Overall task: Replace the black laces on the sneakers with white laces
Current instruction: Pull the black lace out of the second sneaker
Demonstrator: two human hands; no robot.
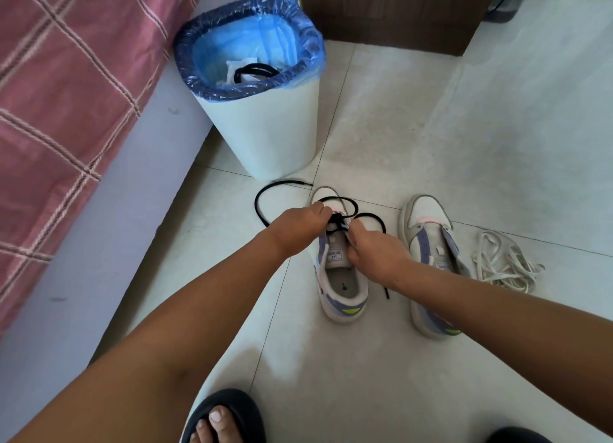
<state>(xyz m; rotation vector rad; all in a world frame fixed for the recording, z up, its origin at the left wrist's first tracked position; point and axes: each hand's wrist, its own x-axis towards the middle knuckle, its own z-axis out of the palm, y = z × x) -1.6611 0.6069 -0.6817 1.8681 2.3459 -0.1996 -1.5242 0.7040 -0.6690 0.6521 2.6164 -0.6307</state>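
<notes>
Two white and purple sneakers stand on the tiled floor. The left sneaker still carries a black lace that loops loosely onto the floor around its toe. My left hand and my right hand are both over its lace area, fingers curled and pinching the black lace near the eyelets. The right sneaker has no lace in it. A heap of white laces lies on the floor to its right.
A white bin with a blue liner stands behind the sneakers, with a black lace inside. A bed with a pink checked cover runs along the left. A brown cabinet stands at the back. My foot in a black slipper is at the bottom.
</notes>
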